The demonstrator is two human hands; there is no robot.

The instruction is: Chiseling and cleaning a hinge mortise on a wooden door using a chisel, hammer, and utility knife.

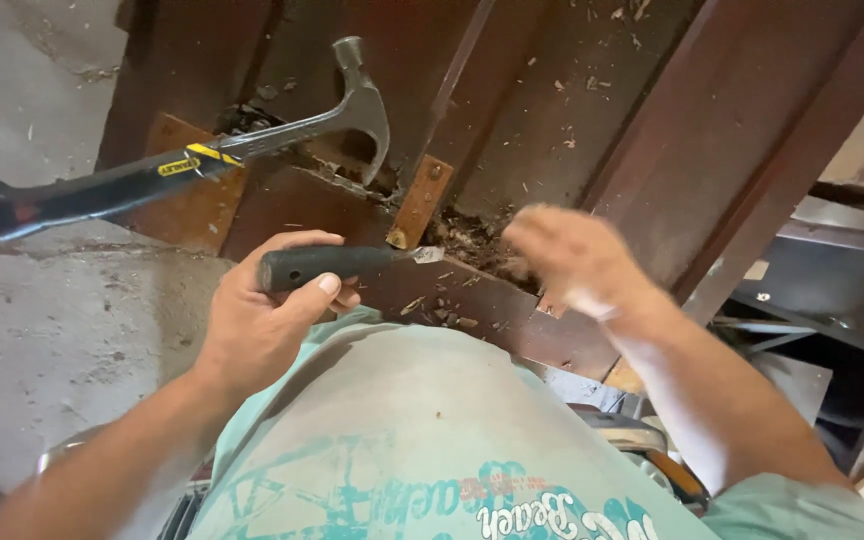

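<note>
My left hand (262, 315) grips the black handle of a chisel (337, 265) whose metal tip points right onto a dark brown wooden piece (472, 300). My right hand (567, 260) is blurred, held over a ragged cut-out full of wood chips (467, 240); whether its fingers are closed cannot be made out, and nothing shows in it. A claw hammer (192, 160) with a black grip and steel head rests across the wood above my left hand, its claw beside a small brass-coloured hinge plate (420, 200).
Dark brown wooden panels and frame rails (672, 130) stand behind the work. Grey concrete floor (42, 330) lies at left. Black metal framing (822, 290) sits at right. My pale green shirt fills the bottom.
</note>
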